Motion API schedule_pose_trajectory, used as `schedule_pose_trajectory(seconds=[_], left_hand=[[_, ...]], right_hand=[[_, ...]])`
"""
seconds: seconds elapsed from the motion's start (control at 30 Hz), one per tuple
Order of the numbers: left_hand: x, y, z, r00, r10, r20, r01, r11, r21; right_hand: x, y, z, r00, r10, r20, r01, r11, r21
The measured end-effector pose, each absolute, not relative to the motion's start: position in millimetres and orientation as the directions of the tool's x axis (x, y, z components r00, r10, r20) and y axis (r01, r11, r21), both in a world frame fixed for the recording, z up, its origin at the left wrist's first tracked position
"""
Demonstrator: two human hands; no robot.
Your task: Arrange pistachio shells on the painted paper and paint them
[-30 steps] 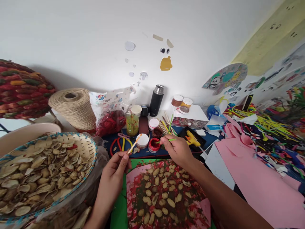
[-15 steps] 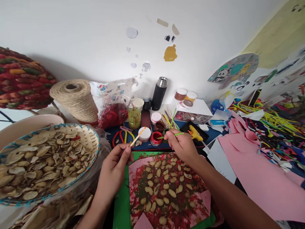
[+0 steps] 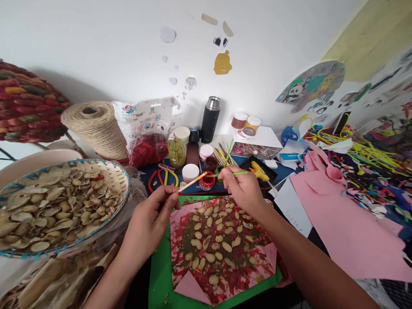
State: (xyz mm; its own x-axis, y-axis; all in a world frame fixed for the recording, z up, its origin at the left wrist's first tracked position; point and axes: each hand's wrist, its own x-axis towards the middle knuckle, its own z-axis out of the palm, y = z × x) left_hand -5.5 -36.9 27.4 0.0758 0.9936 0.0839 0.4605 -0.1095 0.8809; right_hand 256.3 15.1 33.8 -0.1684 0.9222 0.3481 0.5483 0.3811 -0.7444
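Note:
My left hand (image 3: 154,221) pinches a thin pale wooden stick (image 3: 192,182) whose far end is stained orange. My right hand (image 3: 241,186) is closed around a thin green stick (image 3: 239,173), and its tip lies at or very near the orange end, just above an open jar of red paint (image 3: 206,182). Whether the tips touch I cannot tell. Below both hands, peanut shells (image 3: 227,246) are spread over a paint-smeared pink sheet (image 3: 192,288) on a green board (image 3: 158,274).
A basket (image 3: 127,180) of peanut shells stands left, near a twine spool (image 3: 96,128). Behind are a white-lidded jar (image 3: 190,172), a cup of greenish liquid (image 3: 177,152), a black flask (image 3: 210,122) and a yellow glue gun (image 3: 259,171). Pink paper (image 3: 347,231) lies right.
The wooden stick has swung right and lower, bringing its orange end to the green stick's tip over the red jar. The view has shifted slightly.

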Motion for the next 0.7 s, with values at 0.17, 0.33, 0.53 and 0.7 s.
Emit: schedule_pose_trajectory(seconds=[0.17, 0.33, 0.53, 0.7], left_hand=[[-7.8, -48.2, 49.5, 0.232, 0.969, 0.082, 0.574, -0.204, 0.793], [-4.4, -43.4, 46.7, 0.293, 0.954, 0.055, 0.456, -0.191, 0.869], [5.7, -30.1, 18.3, 0.139, 0.989, -0.05, 0.067, 0.041, 0.997], [5.0, -37.5, 14.5, 0.086, 0.989, 0.123, 0.06, -0.128, 0.99]], right_hand=[[271.7, -0.4, 32.2, 0.072, 0.946, 0.316, 0.238, 0.291, -0.927], [284.9, -5.7, 29.6, 0.209, 0.95, 0.233, -0.038, 0.246, -0.968], [284.2, -4.4, 30.0, 0.249, 0.953, 0.173, -0.234, 0.233, -0.944], [285.4, -11.9, 19.1, 0.202, 0.963, 0.18, -0.273, 0.232, -0.934]])
